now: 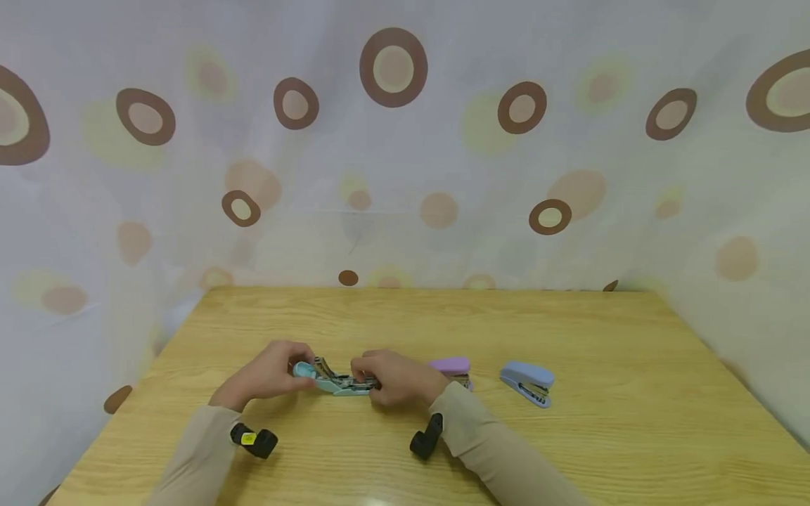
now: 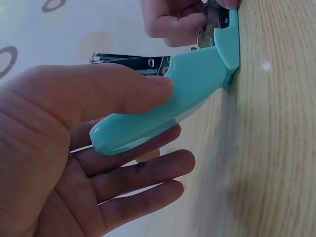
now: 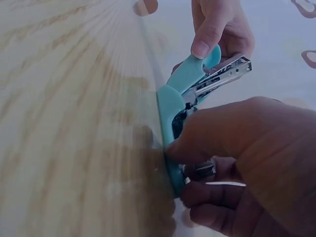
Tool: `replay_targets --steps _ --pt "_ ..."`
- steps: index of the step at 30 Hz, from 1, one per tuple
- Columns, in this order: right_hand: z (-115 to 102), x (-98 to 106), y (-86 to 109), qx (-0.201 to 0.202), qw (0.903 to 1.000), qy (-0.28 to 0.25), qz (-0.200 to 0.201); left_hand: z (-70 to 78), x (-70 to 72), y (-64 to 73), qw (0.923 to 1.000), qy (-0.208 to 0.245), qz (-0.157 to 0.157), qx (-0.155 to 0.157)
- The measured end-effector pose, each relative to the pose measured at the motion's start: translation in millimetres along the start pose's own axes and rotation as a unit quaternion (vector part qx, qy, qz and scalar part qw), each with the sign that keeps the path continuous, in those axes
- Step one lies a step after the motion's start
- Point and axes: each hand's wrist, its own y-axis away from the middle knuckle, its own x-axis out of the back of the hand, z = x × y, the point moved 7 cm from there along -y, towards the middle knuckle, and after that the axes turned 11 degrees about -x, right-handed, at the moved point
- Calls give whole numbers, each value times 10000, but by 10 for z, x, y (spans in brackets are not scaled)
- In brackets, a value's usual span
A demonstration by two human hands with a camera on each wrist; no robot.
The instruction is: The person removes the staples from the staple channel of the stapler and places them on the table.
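A teal stapler (image 1: pixel 327 386) lies opened wide on the table, its top cover swung back to the left. My left hand (image 1: pixel 272 372) pinches that cover (image 2: pixel 192 81) between thumb and index finger, while the other fingers extend loosely below it. Between the cover and the base, a metal staple channel (image 3: pixel 224 76) sticks up at a slant. My right hand (image 1: pixel 401 379) grips the right end of the teal base (image 3: pixel 170 104), thumb against its side. Its fingers hide much of the metal parts there; a small metal piece (image 3: pixel 205 169) shows among them.
Just behind my right wrist stands a purple stapler (image 1: pixel 451 365), partly covered by the hand and sleeve. Farther right, a light blue stapler (image 1: pixel 528 372) rests on the wooden table (image 1: pixel 329 457). A sheet with printed circles (image 1: pixel 392 154) hangs behind the table.
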Motion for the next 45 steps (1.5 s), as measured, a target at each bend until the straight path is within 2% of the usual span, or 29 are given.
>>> replay_targets --steps 10,26,40,45 --pt "-27 -16 39 0 10000 -22 30 -17 -1 17 9998 -199 45 42" --pt "-13 -14 17 30 10000 -53 -29 -36 1 7 9997 -218 57 25" --pt "21 -5 -3 177 9998 -12 119 -32 13 -17 9998 -185 69 60" --pt "14 -23 -15 177 9998 -120 29 -10 8 -9 9999 -115 85 30"
